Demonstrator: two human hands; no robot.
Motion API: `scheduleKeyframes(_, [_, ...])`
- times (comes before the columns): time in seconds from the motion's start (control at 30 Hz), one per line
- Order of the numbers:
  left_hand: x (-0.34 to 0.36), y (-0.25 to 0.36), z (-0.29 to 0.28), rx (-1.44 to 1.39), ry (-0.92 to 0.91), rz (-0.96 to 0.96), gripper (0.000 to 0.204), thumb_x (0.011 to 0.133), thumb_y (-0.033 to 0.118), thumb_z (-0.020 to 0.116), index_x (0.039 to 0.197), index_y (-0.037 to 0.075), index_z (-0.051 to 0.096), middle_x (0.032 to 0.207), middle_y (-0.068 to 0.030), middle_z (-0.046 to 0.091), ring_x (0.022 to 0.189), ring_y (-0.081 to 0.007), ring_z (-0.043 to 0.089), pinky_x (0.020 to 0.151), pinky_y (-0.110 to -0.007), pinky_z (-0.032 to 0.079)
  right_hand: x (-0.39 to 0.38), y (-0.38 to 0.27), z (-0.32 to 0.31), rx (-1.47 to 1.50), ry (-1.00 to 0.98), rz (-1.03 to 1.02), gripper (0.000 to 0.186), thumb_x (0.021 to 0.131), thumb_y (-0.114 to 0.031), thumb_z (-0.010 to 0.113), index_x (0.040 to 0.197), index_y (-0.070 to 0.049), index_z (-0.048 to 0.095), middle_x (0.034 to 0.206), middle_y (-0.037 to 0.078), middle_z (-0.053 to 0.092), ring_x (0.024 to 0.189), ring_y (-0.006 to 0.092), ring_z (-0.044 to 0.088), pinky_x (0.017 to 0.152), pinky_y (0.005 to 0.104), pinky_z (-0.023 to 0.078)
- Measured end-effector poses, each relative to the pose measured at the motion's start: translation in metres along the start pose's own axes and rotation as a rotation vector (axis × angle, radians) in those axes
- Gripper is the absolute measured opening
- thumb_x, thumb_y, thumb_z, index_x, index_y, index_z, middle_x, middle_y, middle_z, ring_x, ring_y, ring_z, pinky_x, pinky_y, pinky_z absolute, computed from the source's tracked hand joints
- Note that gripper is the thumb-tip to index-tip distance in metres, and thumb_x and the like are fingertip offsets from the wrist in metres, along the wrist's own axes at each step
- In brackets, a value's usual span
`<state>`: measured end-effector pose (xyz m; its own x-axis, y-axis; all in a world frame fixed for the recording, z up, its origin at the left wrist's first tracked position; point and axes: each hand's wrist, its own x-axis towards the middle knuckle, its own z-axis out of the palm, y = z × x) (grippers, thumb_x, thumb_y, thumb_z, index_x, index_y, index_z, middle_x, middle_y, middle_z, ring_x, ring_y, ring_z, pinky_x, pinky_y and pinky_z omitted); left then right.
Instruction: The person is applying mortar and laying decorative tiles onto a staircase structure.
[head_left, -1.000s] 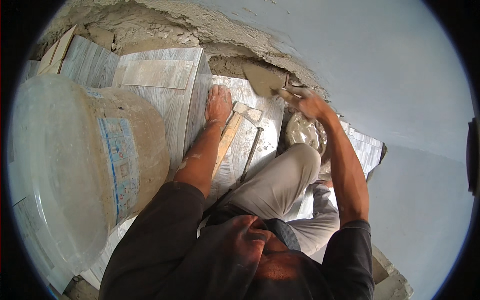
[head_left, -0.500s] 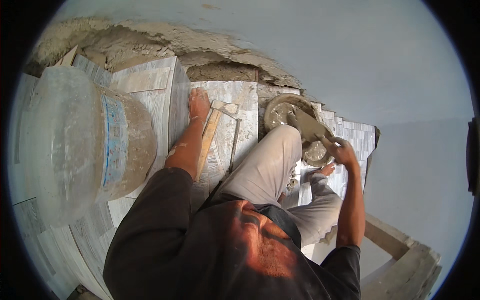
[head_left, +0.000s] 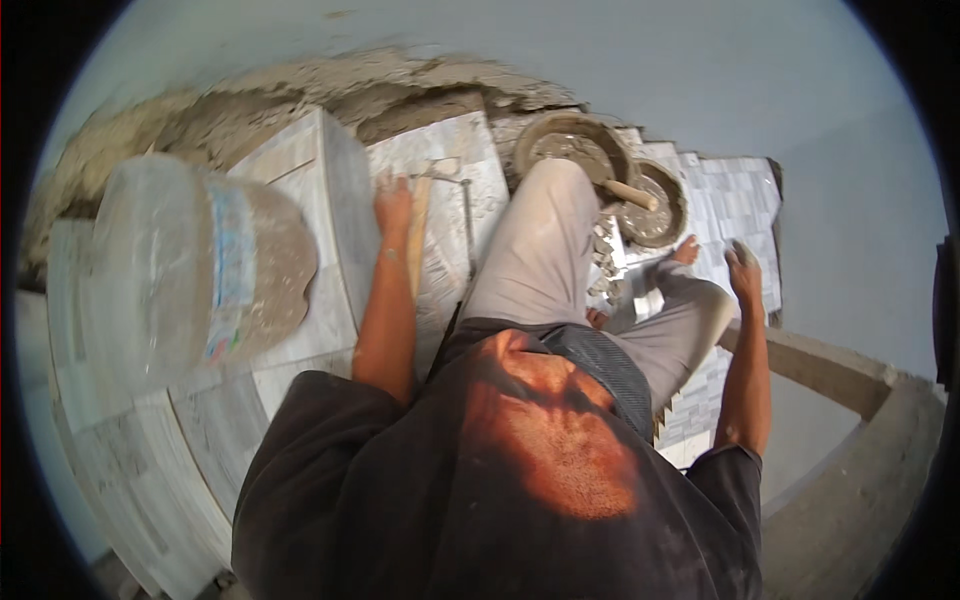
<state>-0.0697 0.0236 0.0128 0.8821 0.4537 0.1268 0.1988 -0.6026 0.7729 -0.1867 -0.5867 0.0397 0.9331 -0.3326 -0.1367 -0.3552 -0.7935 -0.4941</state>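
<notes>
My left hand (head_left: pixel 392 203) lies with its fingers out on a grey wood-look tile (head_left: pixel 475 150), close to a hammer (head_left: pixel 440 167) with a wooden handle. On the right, my right hand (head_left: pixel 743 270) is raised past my bent knee, its fingers stretched out and nothing seen in them. A trowel's wooden handle (head_left: pixel 633 194) sticks out across the rims of two round tubs of wet mortar; its blade is hidden. The bigger tub (head_left: pixel 622 150) stands behind my raised knee, and the smaller tub (head_left: pixel 683 205) is by my bare foot.
A large clear plastic water bottle (head_left: pixel 150 270), dusty on one end, lies on its side at left. Broken rough masonry (head_left: pixel 250 110) runs along the grey wall's base. Mortar crumbs (head_left: pixel 604 265) lie between my feet. A concrete ledge (head_left: pixel 830 370) borders an opening at lower right.
My right hand has let go of the trowel, left at the tubs, and moved away to the right and nearer. My left hand stays on the tile. The whole view has shifted.
</notes>
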Motion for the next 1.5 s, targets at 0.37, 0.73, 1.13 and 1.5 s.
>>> scheduleKeyframes(0.37, [-0.131, -0.018, -0.072, 0.362, 0.062, -0.009, 0.050, 0.080, 0.021, 0.057, 0.124, 0.001, 0.046, 0.116, -0.0230, 0.052, 0.105, -0.0387, 0.051, 0.091, -0.042, 0.040, -0.018, 0.005, 0.048, -0.098, 0.049, -0.057, 0.036, 0.084, -0.031, 0.051, 0.109, -0.007, 0.061, 0.102, 0.018, 0.063, 0.096, 0.0363, 0.059, 0.083, 0.0411, 0.045])
scheduleKeyframes(0.73, [-0.146, 0.000, -0.038, 0.282, -0.215, -0.080, 0.051, 0.074, 0.008, 0.058, 0.123, 0.000, 0.046, 0.112, -0.0213, 0.052, 0.100, -0.0384, 0.052, 0.089, -0.042, 0.043, -0.027, -0.009, 0.044, -0.160, 0.076, -0.078, 0.032, 0.084, -0.027, 0.050, 0.104, -0.006, 0.063, 0.097, 0.019, 0.064, 0.092, 0.0372, 0.059, 0.079, 0.0415, 0.046])
scheduleKeyframes(1.13, [-0.236, -0.039, -0.073, 0.345, -0.003, -0.095, 0.063, 0.076, 0.021, 0.060, 0.130, -0.002, 0.038, 0.138, -0.0193, 0.033, 0.120, -0.0376, 0.040, 0.098, -0.044, 0.035, -0.025, -0.009, 0.037, -0.131, 0.032, -0.034, 0.032, 0.085, -0.028, 0.050, 0.105, -0.006, 0.063, 0.096, 0.015, 0.065, 0.090, 0.0319, 0.061, 0.079, 0.0379, 0.046])
scheduleKeyframes(1.5, [-0.234, -0.021, -0.065, 0.623, -0.198, -0.209, 0.072, 0.073, 0.035, 0.066, 0.129, -0.002, 0.039, 0.132, -0.0246, 0.034, 0.118, -0.0404, 0.038, 0.096, -0.046, 0.035, -0.025, 0.008, 0.041, -0.121, 0.036, -0.074, 0.032, 0.084, -0.026, 0.050, 0.102, -0.003, 0.064, 0.092, 0.016, 0.066, 0.088, 0.0305, 0.062, 0.078, 0.0376, 0.046])
